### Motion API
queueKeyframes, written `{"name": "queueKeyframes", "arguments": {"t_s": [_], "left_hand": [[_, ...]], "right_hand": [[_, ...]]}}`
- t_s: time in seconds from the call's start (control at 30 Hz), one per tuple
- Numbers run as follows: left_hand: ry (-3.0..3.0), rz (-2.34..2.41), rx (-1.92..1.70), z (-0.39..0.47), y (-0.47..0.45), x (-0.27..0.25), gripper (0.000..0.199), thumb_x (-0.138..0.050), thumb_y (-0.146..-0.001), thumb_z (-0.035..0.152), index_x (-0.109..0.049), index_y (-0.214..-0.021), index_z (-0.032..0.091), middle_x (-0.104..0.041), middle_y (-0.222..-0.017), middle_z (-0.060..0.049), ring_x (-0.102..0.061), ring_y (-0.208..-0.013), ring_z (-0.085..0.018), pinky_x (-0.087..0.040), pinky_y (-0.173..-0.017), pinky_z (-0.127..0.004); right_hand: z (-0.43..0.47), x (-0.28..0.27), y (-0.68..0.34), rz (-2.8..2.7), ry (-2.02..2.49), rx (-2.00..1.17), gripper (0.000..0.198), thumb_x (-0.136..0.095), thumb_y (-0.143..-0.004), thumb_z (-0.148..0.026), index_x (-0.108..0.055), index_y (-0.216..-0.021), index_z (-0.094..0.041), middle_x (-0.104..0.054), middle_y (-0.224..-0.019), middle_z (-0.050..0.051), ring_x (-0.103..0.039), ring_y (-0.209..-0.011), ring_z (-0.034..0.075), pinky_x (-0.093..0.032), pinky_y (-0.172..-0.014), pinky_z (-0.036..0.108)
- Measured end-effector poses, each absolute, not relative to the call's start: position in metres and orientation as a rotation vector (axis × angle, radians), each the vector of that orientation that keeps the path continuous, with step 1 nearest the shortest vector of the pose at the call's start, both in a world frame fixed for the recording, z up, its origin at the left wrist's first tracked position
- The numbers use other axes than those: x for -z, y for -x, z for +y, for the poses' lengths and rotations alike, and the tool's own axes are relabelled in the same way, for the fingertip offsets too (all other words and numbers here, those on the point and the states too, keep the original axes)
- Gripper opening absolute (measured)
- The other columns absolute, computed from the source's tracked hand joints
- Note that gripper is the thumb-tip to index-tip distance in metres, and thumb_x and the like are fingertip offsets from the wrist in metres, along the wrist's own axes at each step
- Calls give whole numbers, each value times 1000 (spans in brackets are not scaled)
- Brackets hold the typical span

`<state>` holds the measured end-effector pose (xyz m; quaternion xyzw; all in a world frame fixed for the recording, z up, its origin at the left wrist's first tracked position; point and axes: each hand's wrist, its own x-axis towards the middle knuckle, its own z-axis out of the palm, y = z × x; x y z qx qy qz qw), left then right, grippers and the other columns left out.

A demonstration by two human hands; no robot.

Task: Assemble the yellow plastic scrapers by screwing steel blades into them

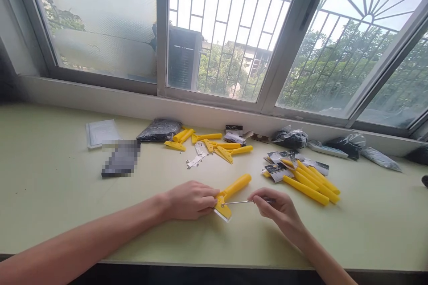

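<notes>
My left hand is closed on the edge of a yellow scraper, just above the table near its front. The scraper's handle points away to the upper right, and a pale blade edge shows at its lower end. In my right hand is a screwdriver, gripped by its dark handle. Its thin metal shaft reaches left, and the tip meets a screw on the scraper's head. My right fingers partly hide the screwdriver's handle.
Behind my hands lie several yellow scrapers, white metal plates and small screws. Packaged yellow scrapers are piled to the right. Plastic-wrapped bags line the window side of the pale green table. A blurred dark object lies left.
</notes>
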<state>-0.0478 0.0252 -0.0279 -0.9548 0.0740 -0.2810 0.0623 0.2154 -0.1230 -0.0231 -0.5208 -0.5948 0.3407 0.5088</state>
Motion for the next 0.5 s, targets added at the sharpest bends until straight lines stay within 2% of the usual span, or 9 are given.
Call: {"name": "queueKeyframes", "arguments": {"t_s": [0.5], "left_hand": [[2953,186,804,23,50,25,13,-47,-102,17,-59,-97,20,-76,-102,-9,-74,-84,-16,-56,-75,-25]], "right_hand": [[-127,18,-213,-1405,1287,-768,34,-68,-95,-49,-76,-91,-15,-38,-63,-4,-28,-59,11,-18,-55,30]]}}
